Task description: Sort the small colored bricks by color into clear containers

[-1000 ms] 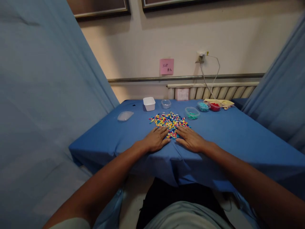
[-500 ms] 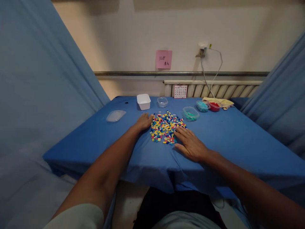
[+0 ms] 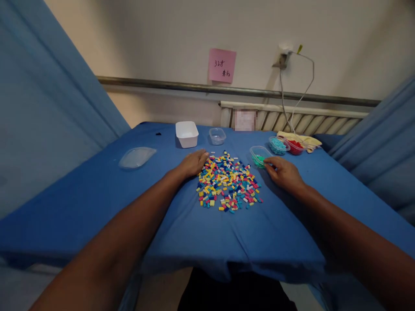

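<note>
Small multicoloured plastic building bricks (image 3: 227, 181) lie in a loose spread on the blue cloth. My left hand (image 3: 193, 163) rests at the far left edge of the spread, fingers stretched out and holding nothing that I can see. To the right, my right hand (image 3: 285, 172) has its thumb and fingers closed at the near right rim of a clear plastic container (image 3: 256, 152). Green pieces (image 3: 258, 161) lie inside that container. The fingertips partly cover its rim.
Behind the bricks stand a white tub (image 3: 187, 140) and a small clear container (image 3: 217, 136). A clear lid (image 3: 136, 157) lies at left. Containers of light blue pieces (image 3: 278, 144) and red pieces (image 3: 295, 147) stand at right by a yellow cloth (image 3: 313, 141). Blue curtains hang on both sides.
My right hand has left the bricks and moved right and away from me to the green pieces' container. My left hand stays at the bricks' left edge. The view has moved closer and tilted.
</note>
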